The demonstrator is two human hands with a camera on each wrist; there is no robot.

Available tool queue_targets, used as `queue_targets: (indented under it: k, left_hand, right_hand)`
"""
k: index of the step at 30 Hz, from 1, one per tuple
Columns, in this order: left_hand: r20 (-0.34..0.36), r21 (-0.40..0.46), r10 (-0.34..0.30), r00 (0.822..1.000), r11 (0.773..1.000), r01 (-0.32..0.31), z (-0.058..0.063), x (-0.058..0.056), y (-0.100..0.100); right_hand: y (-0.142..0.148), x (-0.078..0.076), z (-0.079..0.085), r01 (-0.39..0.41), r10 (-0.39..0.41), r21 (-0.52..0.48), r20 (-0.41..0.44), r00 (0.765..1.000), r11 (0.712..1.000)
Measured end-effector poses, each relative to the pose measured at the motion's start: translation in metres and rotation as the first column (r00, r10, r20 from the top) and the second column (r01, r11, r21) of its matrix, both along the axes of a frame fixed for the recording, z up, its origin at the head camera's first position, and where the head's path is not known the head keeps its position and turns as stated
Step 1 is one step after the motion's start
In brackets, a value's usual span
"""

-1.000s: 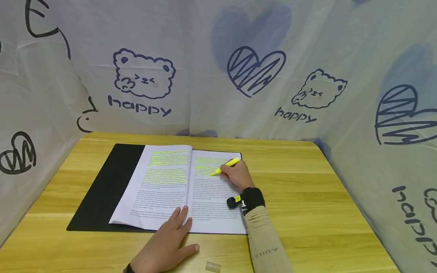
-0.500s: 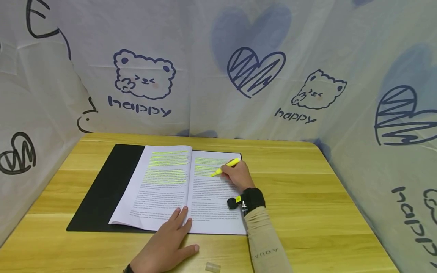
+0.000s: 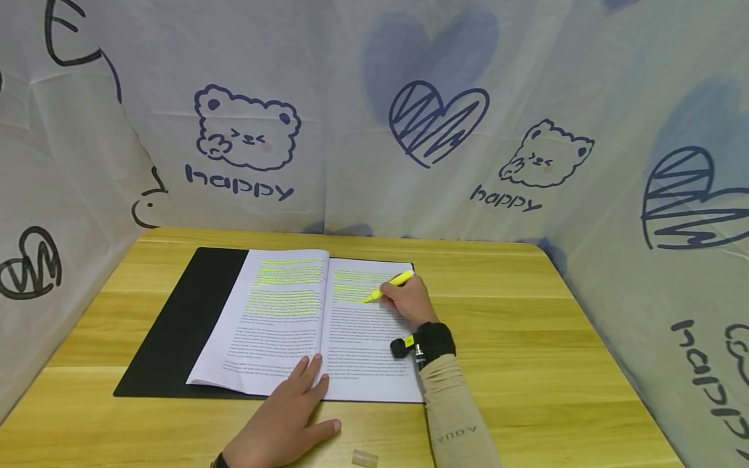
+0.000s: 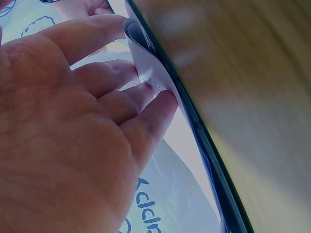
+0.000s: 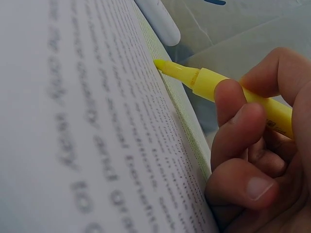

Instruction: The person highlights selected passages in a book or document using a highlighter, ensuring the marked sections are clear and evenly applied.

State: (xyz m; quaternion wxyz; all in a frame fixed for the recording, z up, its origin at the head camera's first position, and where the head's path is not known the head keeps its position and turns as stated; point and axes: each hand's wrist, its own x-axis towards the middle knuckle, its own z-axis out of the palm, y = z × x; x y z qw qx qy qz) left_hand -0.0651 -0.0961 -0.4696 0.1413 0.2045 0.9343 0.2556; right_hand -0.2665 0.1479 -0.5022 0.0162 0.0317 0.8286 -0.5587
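A yellow highlighter (image 3: 391, 285) is pinched in my right hand (image 3: 412, 302). In the right wrist view its tip touches the printed page (image 5: 112, 116). The open booklet (image 3: 368, 351) lies on a black folder (image 3: 175, 325); yellow marks cover the upper lines of both pages. With fingers spread, my left hand (image 3: 287, 416) rests on the lower edge of the booklet near the fold. The left wrist view shows its fingertips (image 4: 163, 104) against the paper, beside the folder's dark edge.
A small translucent piece (image 3: 365, 458) lies on the wooden table (image 3: 515, 364) near the front, right of the left thumb. Printed cloth (image 3: 351, 130) hangs behind and at both sides of the table.
The highlighter's tip and my right hand have shifted slightly to the right along a text line, extending the yellow mark. My left hand has stayed in place.
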Motion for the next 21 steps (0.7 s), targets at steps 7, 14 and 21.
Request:
queue_targets:
  k: [7, 14, 21]
  left_hand:
    - [-0.011, 0.014, -0.005, 1.000, 1.000, 0.005, 0.0005, 0.0006, -0.0007]
    - [-0.005, 0.009, -0.002, 1.000, 1.000, 0.002, 0.0009, 0.0006, -0.0006]
    - [0.014, 0.007, -0.008, 1.000, 1.000, 0.008, 0.0009, 0.0001, -0.0008]
  right_hand:
    - [0.0011, -0.0009, -0.0004, -0.006, 0.006, -0.004, -0.007, 1.000, 1.000]
    - [0.0021, -0.0012, -0.0003, -0.003, 0.004, 0.001, -0.008, 1.000, 1.000]
    - [0.0022, -0.0010, -0.0003, 0.007, -0.007, 0.022, 0.009, 1.000, 1.000]
